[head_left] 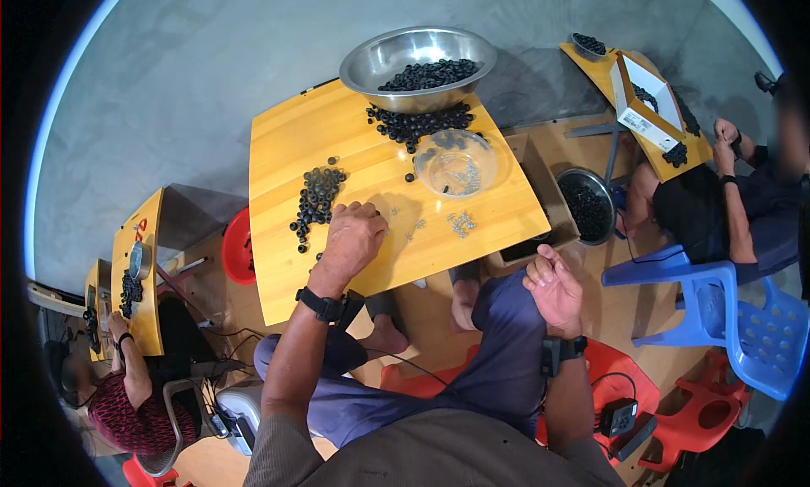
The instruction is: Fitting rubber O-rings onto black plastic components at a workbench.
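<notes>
My left hand [356,238] is over the yellow table [283,162], back of the hand up and fingers curled down. It is beside a loose pile of small black ring-shaped parts [316,202]; its fingertips are hidden, so anything in them does not show. My right hand [555,289] is raised above my right knee, off the table's right corner, palm turned up. Its fingers are bent in as if pinching; I cannot make out anything in them. Between the hands lie small shiny metal pieces [461,225]. A clear plastic bowl [429,182] holds more such pieces.
A steel basin [359,69] full of black parts stands at the far edge, with more heaped before it. Right of the table are a cardboard box [553,196] and a metal bowl [609,202]. Co-workers sit at side tables, left and right. A blue chair [709,306] stands right.
</notes>
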A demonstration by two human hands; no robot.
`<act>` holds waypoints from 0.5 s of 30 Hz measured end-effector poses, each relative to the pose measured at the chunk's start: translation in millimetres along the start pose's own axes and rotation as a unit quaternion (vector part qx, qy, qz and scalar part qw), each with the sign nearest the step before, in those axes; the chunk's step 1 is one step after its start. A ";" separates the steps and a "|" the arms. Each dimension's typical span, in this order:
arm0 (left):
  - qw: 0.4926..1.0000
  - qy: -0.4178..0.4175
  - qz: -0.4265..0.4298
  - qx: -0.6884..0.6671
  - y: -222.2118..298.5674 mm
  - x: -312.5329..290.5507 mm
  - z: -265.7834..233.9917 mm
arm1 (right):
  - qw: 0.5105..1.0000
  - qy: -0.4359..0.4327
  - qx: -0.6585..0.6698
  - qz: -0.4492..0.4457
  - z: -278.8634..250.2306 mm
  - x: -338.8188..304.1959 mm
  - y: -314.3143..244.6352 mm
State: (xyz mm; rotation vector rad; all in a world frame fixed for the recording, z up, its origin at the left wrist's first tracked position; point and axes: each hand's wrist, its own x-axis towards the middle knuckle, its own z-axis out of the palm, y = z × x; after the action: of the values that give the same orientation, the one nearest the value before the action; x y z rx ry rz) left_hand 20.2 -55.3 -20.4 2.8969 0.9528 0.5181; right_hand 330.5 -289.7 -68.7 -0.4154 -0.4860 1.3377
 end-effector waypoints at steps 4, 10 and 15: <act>0.999 0.031 -0.025 -0.032 0.8 -6.7 2.1 | 1.000 -0.001 0.013 -0.002 -0.6 -1.0 -1.6; 0.998 0.019 -0.016 -0.050 7.3 -4.4 -1.7 | 1.000 0.001 0.013 -0.001 -1.5 -0.7 -1.9; 0.989 0.038 -0.039 -0.139 2.8 -11.1 -3.5 | 1.000 0.008 0.008 0.000 -0.6 -0.8 -2.2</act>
State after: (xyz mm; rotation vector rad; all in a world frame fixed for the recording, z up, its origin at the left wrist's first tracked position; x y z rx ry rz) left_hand 12.3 -64.3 -20.0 2.5987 0.9147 0.7000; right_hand 332.6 -290.9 -68.0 -0.4118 -0.4615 1.3362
